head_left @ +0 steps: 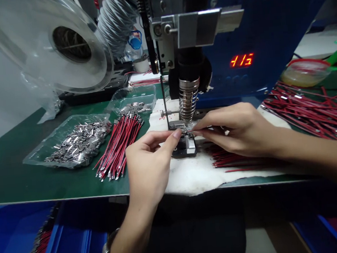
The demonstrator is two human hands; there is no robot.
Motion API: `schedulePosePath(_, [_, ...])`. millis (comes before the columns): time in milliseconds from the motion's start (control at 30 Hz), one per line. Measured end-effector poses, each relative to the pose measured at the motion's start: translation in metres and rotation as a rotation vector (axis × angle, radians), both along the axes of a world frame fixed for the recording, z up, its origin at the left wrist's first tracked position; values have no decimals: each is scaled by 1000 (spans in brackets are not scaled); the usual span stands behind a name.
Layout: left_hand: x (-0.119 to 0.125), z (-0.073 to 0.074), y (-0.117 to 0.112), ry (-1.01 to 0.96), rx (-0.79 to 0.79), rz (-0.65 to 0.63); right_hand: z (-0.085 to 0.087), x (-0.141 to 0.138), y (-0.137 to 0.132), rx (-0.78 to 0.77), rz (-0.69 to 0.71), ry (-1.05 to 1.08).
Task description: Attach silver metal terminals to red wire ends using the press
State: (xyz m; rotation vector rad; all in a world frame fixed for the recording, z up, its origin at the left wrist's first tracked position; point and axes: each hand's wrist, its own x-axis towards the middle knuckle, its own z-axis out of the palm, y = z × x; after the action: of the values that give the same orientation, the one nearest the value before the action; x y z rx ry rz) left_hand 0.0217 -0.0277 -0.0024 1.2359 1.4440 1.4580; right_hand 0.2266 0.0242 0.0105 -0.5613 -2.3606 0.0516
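Observation:
Both hands meet at the small metal die (189, 144) under the spring-loaded head (188, 95) of a blue press (254, 24). From the left, my left hand (152, 159) pinches thumb against forefinger at the die; whatever lies between the fingertips is too small to make out. My right hand (236, 130) comes in from the other side, thumb and forefinger pressed together close to the die, and what they hold is hidden too. Below the right hand lies a bundle of red and black wires (227, 158) on a white cloth (187, 176).
Left on the green table (7, 168) are a clear tray of metal terminals (78, 142), a wire bundle (118, 146) and a second tray (133, 102). A large reel (39, 39) overhangs them. More wires (311, 110) and a red-rimmed tub (305, 73) are at right; blue bins (69, 241) sit below.

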Motion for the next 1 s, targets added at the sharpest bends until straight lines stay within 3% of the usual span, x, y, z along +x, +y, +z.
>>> schedulePosePath(1000, [4,6,-6,13,-20,32,3,5,4,-98,8,-64])
